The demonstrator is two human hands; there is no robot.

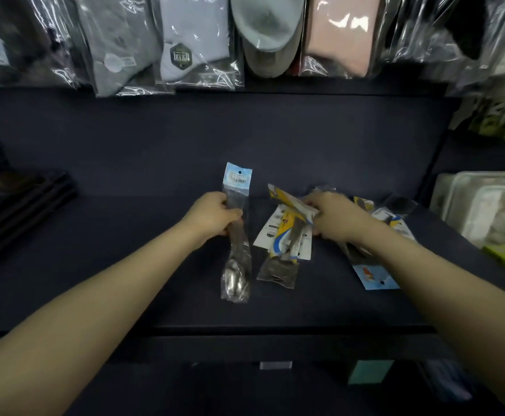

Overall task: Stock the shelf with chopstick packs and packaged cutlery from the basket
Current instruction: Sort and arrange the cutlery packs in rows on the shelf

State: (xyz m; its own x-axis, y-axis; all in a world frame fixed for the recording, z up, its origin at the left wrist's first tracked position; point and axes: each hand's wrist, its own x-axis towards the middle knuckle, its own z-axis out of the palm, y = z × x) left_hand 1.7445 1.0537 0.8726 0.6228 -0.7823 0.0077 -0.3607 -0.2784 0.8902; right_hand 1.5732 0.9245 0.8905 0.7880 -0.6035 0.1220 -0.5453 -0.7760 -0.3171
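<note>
Left grip (215,216) clasps the spoon pack (236,235) mid-length, long axis front to back above the shelf (125,265). Right grip (333,216) pinches a yellow pack (290,205) atop the pile (284,247), just right of the spoon pack.

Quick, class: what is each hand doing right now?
Left hand: fingers curled round the spoon pack.
Right hand: fingers pinching a yellow-and-white cutlery pack above the pile.

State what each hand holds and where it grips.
Left hand grips the spoon pack around its middle. Right hand pinches a yellow-and-white cutlery pack at its end.
</note>
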